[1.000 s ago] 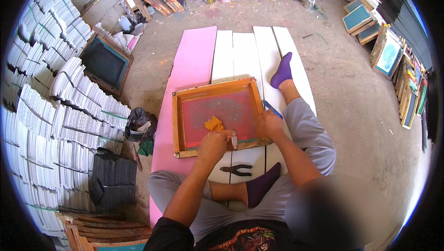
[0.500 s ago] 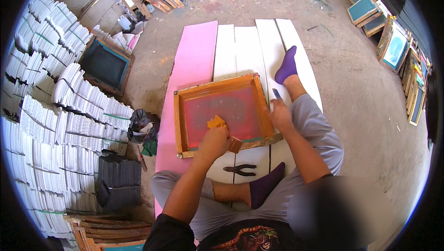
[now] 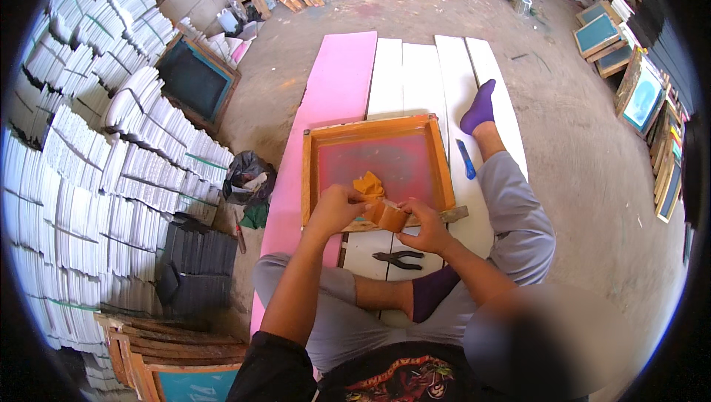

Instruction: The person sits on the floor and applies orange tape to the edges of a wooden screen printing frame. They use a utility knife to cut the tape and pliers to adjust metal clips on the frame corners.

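My left hand and my right hand hold a brown roll of tape. It sits over a screen frame of orange-tan wood with a dusty red mesh, and an orange scrap lies on that mesh. My socks are purple, my trousers grey, and my shirt is black with a red and yellow print. The boards under the frame are white, beside one pink board. A blue knife and black pliers lie on the white. Stacks of white sheets fill my left side.
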`<control>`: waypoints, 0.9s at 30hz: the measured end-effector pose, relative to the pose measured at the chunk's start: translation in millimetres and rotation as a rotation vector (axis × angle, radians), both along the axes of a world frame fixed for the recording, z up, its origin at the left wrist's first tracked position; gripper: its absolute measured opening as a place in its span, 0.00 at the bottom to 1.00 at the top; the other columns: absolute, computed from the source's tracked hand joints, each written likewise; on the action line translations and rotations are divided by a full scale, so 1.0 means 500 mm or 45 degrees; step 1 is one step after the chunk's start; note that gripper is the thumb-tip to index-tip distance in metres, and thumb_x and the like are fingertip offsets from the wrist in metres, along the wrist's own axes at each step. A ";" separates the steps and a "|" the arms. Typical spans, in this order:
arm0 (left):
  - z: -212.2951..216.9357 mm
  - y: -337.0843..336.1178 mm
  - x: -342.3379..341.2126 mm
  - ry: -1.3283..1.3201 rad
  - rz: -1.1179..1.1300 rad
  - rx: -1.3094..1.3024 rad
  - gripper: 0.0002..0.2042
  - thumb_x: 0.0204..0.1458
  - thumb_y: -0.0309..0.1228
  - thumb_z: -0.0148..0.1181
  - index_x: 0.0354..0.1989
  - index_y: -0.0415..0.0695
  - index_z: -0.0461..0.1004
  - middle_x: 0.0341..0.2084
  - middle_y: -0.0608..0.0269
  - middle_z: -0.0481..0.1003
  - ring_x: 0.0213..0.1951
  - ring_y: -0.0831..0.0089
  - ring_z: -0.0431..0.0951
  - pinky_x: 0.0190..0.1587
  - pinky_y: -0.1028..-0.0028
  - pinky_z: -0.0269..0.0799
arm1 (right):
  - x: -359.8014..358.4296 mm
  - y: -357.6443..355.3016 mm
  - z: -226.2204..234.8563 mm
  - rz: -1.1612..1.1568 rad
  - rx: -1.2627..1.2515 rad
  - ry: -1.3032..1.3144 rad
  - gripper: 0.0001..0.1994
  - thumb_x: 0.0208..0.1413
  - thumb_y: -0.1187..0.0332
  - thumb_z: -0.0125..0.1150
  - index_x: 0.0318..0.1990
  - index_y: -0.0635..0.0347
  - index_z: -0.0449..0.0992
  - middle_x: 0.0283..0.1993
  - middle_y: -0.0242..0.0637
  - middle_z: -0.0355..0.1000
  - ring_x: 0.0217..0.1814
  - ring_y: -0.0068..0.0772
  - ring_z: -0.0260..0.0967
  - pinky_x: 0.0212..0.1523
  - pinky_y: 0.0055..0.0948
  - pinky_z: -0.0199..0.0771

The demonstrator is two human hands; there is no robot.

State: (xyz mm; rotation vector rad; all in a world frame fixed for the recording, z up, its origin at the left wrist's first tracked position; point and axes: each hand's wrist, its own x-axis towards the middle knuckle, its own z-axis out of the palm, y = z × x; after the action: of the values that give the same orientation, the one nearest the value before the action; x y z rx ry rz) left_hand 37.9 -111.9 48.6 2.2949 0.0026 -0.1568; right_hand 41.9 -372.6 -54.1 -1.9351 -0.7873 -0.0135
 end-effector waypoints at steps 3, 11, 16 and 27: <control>0.016 0.038 -0.046 0.264 0.165 -0.047 0.14 0.48 0.33 0.74 0.33 0.32 0.83 0.23 0.48 0.81 0.27 0.69 0.82 0.33 0.68 0.75 | -0.006 0.039 0.041 0.076 -0.053 0.073 0.30 0.43 0.62 0.79 0.53 0.61 0.72 0.54 0.52 0.72 0.58 0.55 0.71 0.59 0.47 0.71; -0.094 0.076 -0.128 0.379 0.376 -0.816 0.11 0.54 0.32 0.72 0.33 0.34 0.82 0.24 0.65 0.79 0.26 0.78 0.76 0.29 0.76 0.73 | -0.004 0.055 0.081 0.198 -0.202 0.025 0.30 0.38 0.66 0.76 0.53 0.62 0.76 0.50 0.50 0.76 0.52 0.54 0.75 0.55 0.46 0.74; -0.164 0.124 -0.149 0.373 0.383 -0.986 0.11 0.55 0.32 0.72 0.33 0.35 0.82 0.25 0.63 0.79 0.27 0.76 0.78 0.32 0.74 0.77 | 0.020 0.028 0.079 0.319 -0.503 -0.219 0.30 0.37 0.64 0.72 0.54 0.60 0.78 0.50 0.49 0.77 0.52 0.54 0.75 0.55 0.48 0.74; -0.187 0.316 -0.162 0.330 0.674 -0.980 0.14 0.56 0.32 0.70 0.37 0.29 0.80 0.30 0.56 0.81 0.29 0.70 0.81 0.34 0.74 0.81 | 0.115 -0.150 0.158 0.021 -0.814 0.086 0.24 0.36 0.65 0.73 0.46 0.60 0.81 0.43 0.48 0.80 0.46 0.52 0.78 0.48 0.42 0.78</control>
State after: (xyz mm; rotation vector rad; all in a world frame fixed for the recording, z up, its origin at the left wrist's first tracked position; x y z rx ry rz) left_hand -43.2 46.3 -44.8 1.4330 0.5771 -0.1438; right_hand 99.6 -447.7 24.9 -2.5103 -0.8252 0.3502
